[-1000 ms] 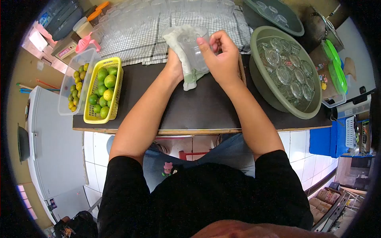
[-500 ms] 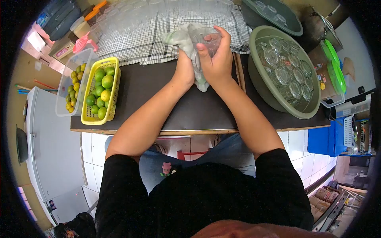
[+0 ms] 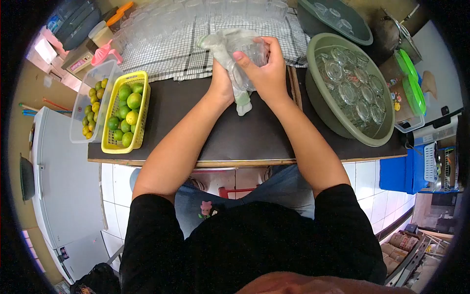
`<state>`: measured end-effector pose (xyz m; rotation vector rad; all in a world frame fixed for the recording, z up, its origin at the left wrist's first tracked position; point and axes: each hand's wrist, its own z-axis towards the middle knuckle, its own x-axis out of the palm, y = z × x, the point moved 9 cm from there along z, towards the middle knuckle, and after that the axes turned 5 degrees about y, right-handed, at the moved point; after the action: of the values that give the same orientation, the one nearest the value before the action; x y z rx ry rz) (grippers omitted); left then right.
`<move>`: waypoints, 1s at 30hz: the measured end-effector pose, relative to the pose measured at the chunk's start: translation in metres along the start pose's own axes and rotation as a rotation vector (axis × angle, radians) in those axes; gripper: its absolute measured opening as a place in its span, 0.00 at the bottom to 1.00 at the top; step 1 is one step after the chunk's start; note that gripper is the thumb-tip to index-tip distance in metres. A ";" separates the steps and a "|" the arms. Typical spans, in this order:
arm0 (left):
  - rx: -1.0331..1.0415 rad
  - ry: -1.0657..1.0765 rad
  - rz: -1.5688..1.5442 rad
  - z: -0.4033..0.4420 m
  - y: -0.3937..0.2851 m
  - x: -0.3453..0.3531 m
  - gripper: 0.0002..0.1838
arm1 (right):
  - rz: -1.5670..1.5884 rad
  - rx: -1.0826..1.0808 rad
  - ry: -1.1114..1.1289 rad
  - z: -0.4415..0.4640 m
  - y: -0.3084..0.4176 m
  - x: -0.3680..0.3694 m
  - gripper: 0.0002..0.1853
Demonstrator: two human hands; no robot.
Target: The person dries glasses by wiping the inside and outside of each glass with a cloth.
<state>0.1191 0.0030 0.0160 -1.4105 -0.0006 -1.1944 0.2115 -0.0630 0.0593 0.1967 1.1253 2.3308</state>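
Observation:
Over the dark tabletop, a clear drinking glass (image 3: 249, 51) lies tilted between my two hands. My right hand (image 3: 268, 71) is closed around its right side, with the thumb on top. A pale green-and-white cloth (image 3: 223, 44) wraps the glass's left side, and one end hangs down below it. My left hand (image 3: 223, 85) grips the cloth against the glass from the left; its fingers are mostly hidden behind the cloth.
Rows of clear glasses (image 3: 196, 10) stand on a checkered cloth (image 3: 161, 59) at the back. At right is a green basin (image 3: 313, 88) of wet glasses, with a darker tub (image 3: 362, 36) behind. A yellow basket (image 3: 143, 115) of limes and a clear container (image 3: 78, 122) sit left.
The glass has turned to lie more sideways in my hands. My right fingers have curled closer around it, and my left hand with the cloth has shifted slightly left and down.

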 end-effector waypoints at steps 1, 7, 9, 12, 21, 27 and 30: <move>-0.007 -0.001 -0.006 -0.001 0.000 0.001 0.33 | 0.030 0.019 0.025 0.001 0.004 0.001 0.39; -0.049 -0.036 -0.103 0.008 -0.004 -0.009 0.37 | 0.038 0.072 0.078 0.003 -0.011 -0.001 0.43; -0.101 -0.046 -0.129 0.006 -0.003 -0.012 0.38 | 0.019 0.085 0.000 0.006 -0.001 -0.012 0.43; -0.205 -0.111 -0.370 0.003 0.003 -0.016 0.41 | -0.119 0.174 -0.086 0.013 -0.009 -0.032 0.44; 0.001 -0.173 0.283 -0.002 0.007 -0.020 0.30 | -0.465 -0.016 0.048 -0.006 0.013 -0.002 0.47; -0.017 -0.221 0.069 0.003 0.009 -0.037 0.22 | -0.530 -0.115 0.062 -0.008 0.022 0.007 0.48; -0.060 -0.213 0.050 0.006 0.005 -0.035 0.21 | -0.556 -0.126 0.060 -0.008 0.029 0.008 0.48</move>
<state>0.1095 0.0274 -0.0083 -1.5763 -0.0784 -1.0060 0.1898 -0.0787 0.0753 -0.2103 0.9110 1.9054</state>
